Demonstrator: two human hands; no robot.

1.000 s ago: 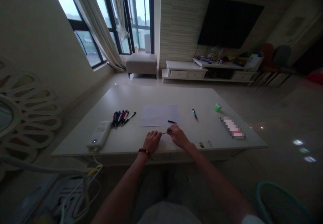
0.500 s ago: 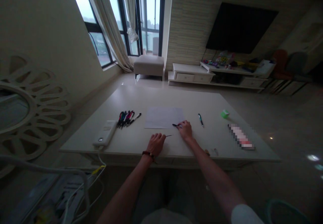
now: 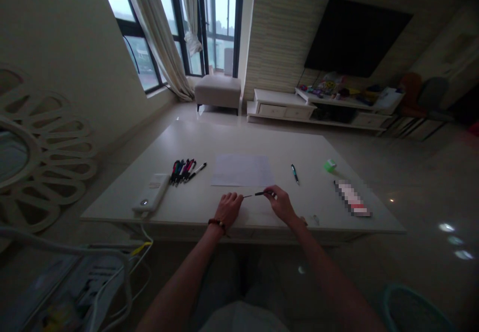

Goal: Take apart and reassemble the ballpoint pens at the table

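My left hand [image 3: 229, 209] rests near the table's front edge, its fingers pinching a thin pen refill [image 3: 249, 195]. My right hand [image 3: 280, 204] holds a black pen barrel [image 3: 259, 193] raised above the white table [image 3: 224, 137]. The refill runs from my left fingers into the barrel's end. Behind my hands lies a sheet of white paper [image 3: 241, 170]. To its left is a bunch of several pens [image 3: 182, 170], and a single dark pen [image 3: 295, 173] lies to its right.
A white rectangular device [image 3: 150, 192] with a cable sits at the table's left. A green block [image 3: 330, 165] and a pixelated box [image 3: 352, 198] lie at the right. Beyond the table are a cushioned stool [image 3: 217, 92] and a white TV cabinet [image 3: 280, 105].
My right hand has lifted the black barrel from beside the paper's edge and brought it to the refill. My left hand has moved little, and the view has shifted slightly.
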